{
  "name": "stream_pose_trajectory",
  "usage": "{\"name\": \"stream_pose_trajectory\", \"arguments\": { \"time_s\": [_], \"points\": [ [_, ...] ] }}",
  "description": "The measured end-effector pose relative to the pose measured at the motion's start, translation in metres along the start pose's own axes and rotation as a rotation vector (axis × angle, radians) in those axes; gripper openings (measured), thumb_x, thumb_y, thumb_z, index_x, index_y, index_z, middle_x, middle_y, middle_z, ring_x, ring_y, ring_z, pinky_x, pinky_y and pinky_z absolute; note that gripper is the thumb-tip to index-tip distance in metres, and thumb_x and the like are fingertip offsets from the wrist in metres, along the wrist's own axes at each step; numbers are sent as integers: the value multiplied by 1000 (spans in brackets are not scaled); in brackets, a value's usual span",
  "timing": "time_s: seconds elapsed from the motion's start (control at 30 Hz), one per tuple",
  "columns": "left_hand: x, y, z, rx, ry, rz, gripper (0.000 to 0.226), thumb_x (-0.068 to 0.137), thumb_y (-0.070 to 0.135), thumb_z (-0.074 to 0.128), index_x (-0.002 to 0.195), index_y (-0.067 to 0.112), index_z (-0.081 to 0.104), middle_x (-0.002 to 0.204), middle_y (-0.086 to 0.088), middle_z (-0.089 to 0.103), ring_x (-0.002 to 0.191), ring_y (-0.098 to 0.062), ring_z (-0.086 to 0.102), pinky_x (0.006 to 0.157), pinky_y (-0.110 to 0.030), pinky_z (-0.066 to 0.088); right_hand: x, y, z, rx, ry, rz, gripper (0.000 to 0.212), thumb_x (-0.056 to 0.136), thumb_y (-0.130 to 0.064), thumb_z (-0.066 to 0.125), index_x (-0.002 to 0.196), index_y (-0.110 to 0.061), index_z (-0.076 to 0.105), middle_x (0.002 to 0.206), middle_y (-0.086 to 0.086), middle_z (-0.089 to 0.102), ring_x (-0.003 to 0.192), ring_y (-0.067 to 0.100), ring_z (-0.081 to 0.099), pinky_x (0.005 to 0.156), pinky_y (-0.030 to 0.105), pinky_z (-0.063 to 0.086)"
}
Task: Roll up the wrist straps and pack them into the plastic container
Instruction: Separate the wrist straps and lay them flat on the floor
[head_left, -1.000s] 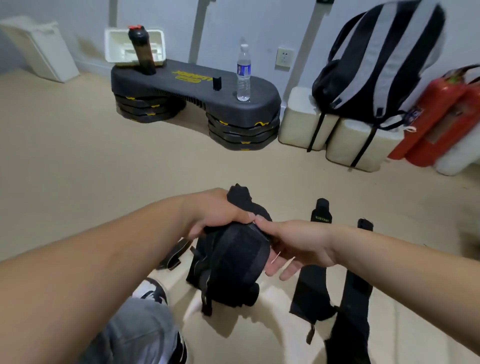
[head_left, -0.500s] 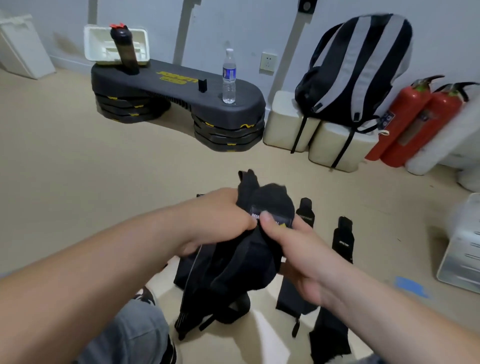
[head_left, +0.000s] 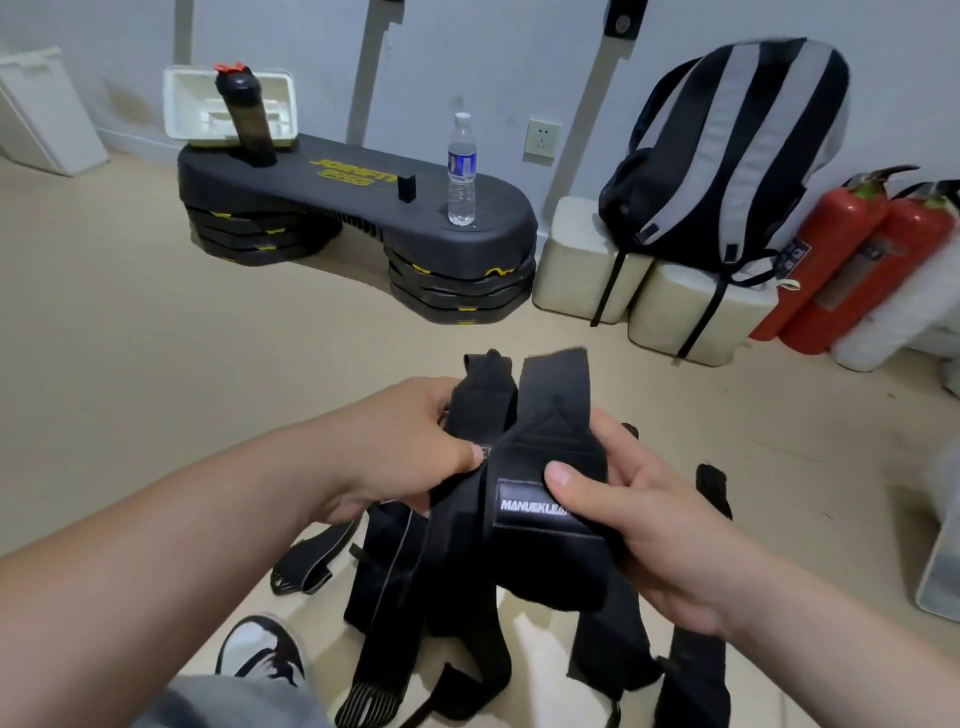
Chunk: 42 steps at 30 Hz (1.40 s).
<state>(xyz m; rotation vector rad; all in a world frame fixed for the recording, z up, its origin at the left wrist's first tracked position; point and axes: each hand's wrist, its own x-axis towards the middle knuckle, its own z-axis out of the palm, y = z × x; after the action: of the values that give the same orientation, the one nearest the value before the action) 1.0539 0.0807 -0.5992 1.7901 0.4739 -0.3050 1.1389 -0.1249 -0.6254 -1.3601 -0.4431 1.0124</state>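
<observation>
both hands are up at dead centre with a bunch of black wrist straps (head_left: 540, 415) held between them, off the floor. the left hand (head_left: 410, 452) comes in from nine o'clock, fingers curled round the narrower strap ends, thumb pinching the fabric. the right hand (head_left: 649, 525) comes in from four o'clock and grips a wide folded band, its thumb pressed on a stitched label (head_left: 522, 506) reading "manueklea", the rest hidden under the thumb. two strap ends poke up toward twelve o'clock and long tails hang toward six, down to the beige floor (head_left: 130, 338).

more loose straps lie on the floor: one at seven o'clock (head_left: 306, 564), another past the right hand at three to four o'clock (head_left: 714, 491). a black and white shoe (head_left: 260, 649) sits at seven o'clock, low in the frame.

a pale box (head_left: 943, 577) is cut off by the frame edge at four o'clock; i can't tell whether it's the container.

by the far wall, from eleven to two o'clock: a black step platform (head_left: 363, 192) carrying a water bottle (head_left: 461, 171), a dark shaker (head_left: 244, 119) and a white tray (head_left: 182, 104), then a striped backpack (head_left: 727, 156) on white blocks (head_left: 582, 260), and red fire extinguishers (head_left: 841, 249).
</observation>
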Motion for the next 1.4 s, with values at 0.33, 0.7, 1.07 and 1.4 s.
{"name": "stream_pose_trajectory", "arguments": {
  "time_s": [0.33,0.7,1.07,1.4],
  "points": [
    [-3,9,6,-221,-117,-24,20,96,28,75,109,12,74,109,-16,79,86,-23,72,80,-36,65,13,2,-4,-79,106,-133,41,97,-18,68,138,-20,64,129,9,75,123,26,70,101,37,57],
    [-4,11,8,-468,-242,-117,37,92,12,42,110,-3,71,101,-23,76,78,-32,74,75,-40,65,13,-4,-9,-126,279,-180,32,70,-23,83,101,-19,77,105,12,79,85,32,71,86,44,60],
    [-1,3,10,-359,-171,123,29,107,7,51,123,13,74,108,-8,76,94,-23,70,77,-38,58,12,0,-15,-105,191,58,46,85,-40,77,117,-8,70,111,16,79,103,30,76,96,44,58],
    [-4,6,6,-465,-244,140,39,90,17,65,128,13,71,101,-1,74,83,-11,69,84,-38,44,10,-2,-10,-141,-16,63,40,100,-35,59,128,-9,69,117,13,79,110,25,76,91,30,60]
  ]
}}
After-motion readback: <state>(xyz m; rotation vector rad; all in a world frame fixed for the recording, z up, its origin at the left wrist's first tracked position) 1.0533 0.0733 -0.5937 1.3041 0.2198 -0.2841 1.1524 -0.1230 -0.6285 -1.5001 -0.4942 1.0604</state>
